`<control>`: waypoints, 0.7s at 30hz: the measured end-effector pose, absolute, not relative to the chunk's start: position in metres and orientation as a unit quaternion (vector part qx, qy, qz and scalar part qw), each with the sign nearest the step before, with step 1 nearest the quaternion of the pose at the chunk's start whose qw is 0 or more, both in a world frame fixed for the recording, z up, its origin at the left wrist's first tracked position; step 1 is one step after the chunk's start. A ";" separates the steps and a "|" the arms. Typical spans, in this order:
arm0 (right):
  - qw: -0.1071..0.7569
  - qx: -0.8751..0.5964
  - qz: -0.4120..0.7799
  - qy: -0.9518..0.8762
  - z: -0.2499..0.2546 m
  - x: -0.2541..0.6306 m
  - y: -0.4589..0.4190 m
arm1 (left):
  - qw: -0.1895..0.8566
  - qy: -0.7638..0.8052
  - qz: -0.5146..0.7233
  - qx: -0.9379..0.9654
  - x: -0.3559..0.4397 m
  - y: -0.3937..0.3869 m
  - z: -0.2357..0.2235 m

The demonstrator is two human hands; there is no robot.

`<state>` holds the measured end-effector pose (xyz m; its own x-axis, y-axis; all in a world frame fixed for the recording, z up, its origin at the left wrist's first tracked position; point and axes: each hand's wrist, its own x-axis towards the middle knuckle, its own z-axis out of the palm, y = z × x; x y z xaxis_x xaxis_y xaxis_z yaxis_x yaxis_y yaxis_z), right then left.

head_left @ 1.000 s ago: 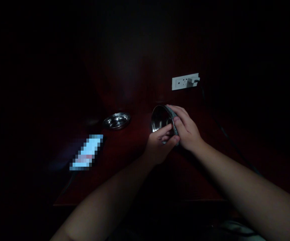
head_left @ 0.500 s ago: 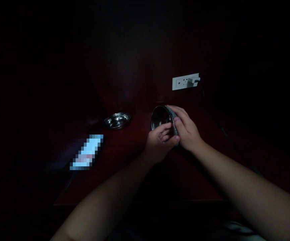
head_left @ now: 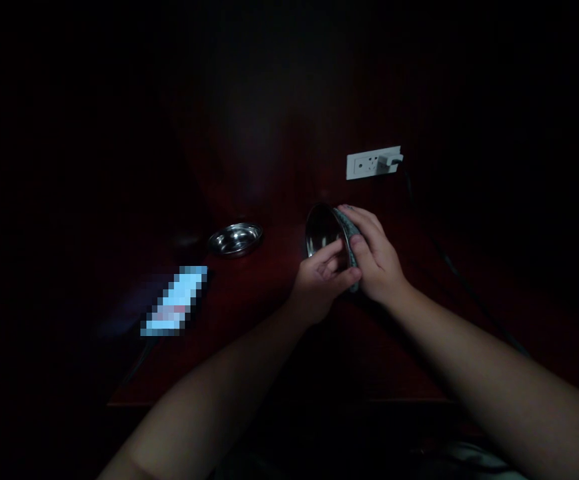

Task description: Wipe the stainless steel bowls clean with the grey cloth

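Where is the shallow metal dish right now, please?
In the head view, the shallow metal dish sits on the dark red table, left of the held bowl, just beyond the lit phone.

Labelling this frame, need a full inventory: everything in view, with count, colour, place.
deep round metal bowl: 1, silvery inside, mottled grey-green outside, tipped between the hands
shallow round metal dish: 1, silver, on the table, left of the bowl
pixelated glowing screen: 1, light blue, nearer than the dish
glossy table: 1, dark red, under these
rectangular wall socket panel: 1, white, beyond the bowl
plug: 1, white, in the panel
thin cables: 2 visible, dark, right side and below the screen
unclear item: 1, pale, bottom right
left hand, right hand: 1 each, bare, on the bowl
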<state>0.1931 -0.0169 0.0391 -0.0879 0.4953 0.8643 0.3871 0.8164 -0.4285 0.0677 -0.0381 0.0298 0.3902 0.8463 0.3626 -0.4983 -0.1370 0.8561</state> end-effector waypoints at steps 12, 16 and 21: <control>0.609 -0.298 0.044 -0.734 0.040 0.192 -0.018 | 0.648 0.185 0.525 0.520 0.065 -0.035 0.028; 0.600 -0.300 0.036 -0.741 0.040 0.192 -0.018 | 0.648 0.203 0.521 0.516 0.064 -0.032 0.027; 0.597 -0.300 0.030 -0.743 0.041 0.192 -0.019 | 0.652 0.208 0.525 0.507 0.064 -0.032 0.029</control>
